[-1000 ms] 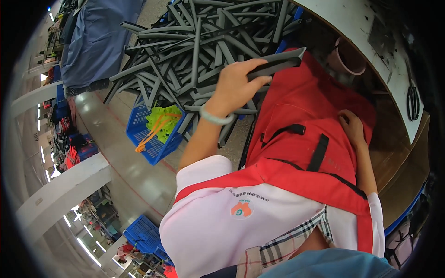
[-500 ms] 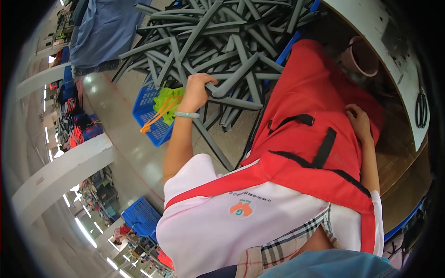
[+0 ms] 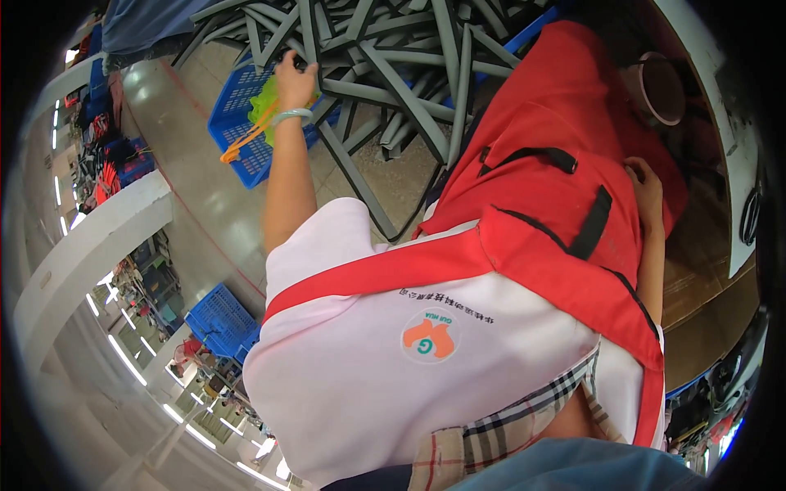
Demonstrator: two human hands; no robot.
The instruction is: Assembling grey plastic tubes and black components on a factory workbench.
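Observation:
My left hand [image 3: 295, 85] reaches out over the edge of a blue plastic basket [image 3: 235, 108], beside a heap of grey foam strips [image 3: 409, 57]. Its thumb and forefinger are apart, with a dark gap between them, and I see no strip gripped there. Under and beside this hand, a bright yellow-green cloth [image 3: 264, 106] and an orange cord [image 3: 246, 139] lie in the basket. My right hand [image 3: 647, 190] rests against the side of the red apron [image 3: 548, 106] over my lap, fingers loosely bent and holding nothing visible.
A pink bucket [image 3: 660, 88] stands at the right beneath a pale tabletop [image 3: 696, 49] with black scissors [image 3: 749, 217] on it. Brown cardboard [image 3: 696, 286] lies below. Another blue basket [image 3: 223, 319] stands farther off at the left. A blue-grey cloth [image 3: 151, 24] hangs at the upper left.
My left hand has let go of the grey foam strip and moved left to the basket's edge. My view has shifted; my right hand stays against the apron.

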